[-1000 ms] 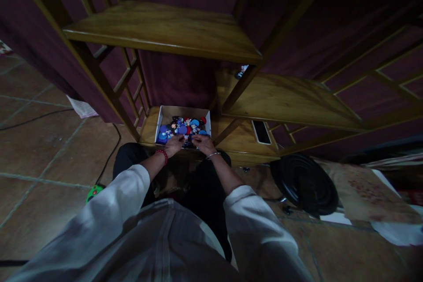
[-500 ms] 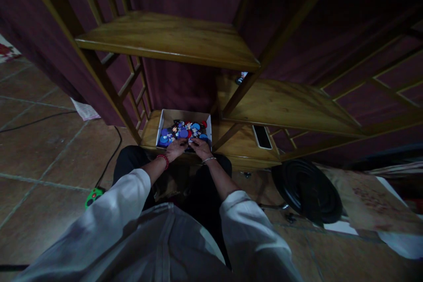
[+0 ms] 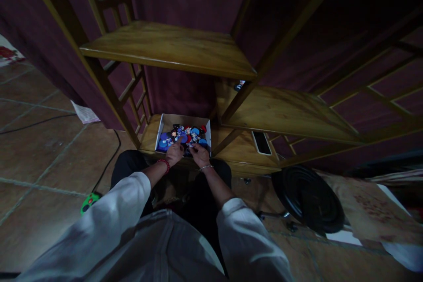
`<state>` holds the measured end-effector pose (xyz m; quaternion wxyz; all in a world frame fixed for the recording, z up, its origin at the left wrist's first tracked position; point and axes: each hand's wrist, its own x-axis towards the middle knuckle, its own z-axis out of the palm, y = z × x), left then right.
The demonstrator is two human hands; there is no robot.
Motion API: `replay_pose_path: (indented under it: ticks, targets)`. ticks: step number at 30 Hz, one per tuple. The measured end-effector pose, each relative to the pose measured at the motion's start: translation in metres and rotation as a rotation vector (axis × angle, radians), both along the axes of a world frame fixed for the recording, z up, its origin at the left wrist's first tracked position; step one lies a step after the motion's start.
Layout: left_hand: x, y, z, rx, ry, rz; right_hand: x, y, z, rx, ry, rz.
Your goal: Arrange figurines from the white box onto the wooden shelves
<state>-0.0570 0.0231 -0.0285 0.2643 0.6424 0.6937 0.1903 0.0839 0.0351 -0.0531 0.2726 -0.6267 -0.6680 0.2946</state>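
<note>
A shallow white cardboard box (image 3: 187, 120) stands on the low shelf in front of my knees. Inside it lies a jumble of small colourful figurines (image 3: 195, 131) with blue, purple, red and black parts. My left hand (image 3: 174, 153) is over the near side of the box, its index finger stretched forward at a purple round piece (image 3: 184, 139); nothing shows in its grasp. Beside it, at the near right corner, my right hand (image 3: 200, 156) has thumb and fingers pinched on what looks like a small figurine, mostly covered by the fingers.
A wooden shelf unit surrounds the box, with an upper board (image 3: 165, 46) above it and a right board (image 3: 291, 108). A phone (image 3: 262, 142) lies on the low shelf at right. A black round stool seat (image 3: 307, 198) and a green object with a cable (image 3: 90, 202) are on either side.
My hands have moved apart slightly. The left one has let go and stretched its index finger over the figurines, while the right stays pinched. The view has shifted a little.
</note>
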Motion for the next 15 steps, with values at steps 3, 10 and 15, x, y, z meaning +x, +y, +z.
replay_pose_path:
  ticks: [3, 10, 15]
  targets:
    - [0.0, 0.004, 0.0, -0.02, 0.027, -0.001, -0.001, -0.001, 0.002, 0.014, -0.031, -0.014]
    - [0.001, 0.012, 0.005, -0.111, 0.066, -0.002, -0.001, -0.002, 0.002, 0.039, -0.089, -0.025]
    - [0.0, 0.013, 0.007, -0.109, 0.058, 0.001, -0.002, -0.002, 0.002, 0.043, -0.108, -0.023]
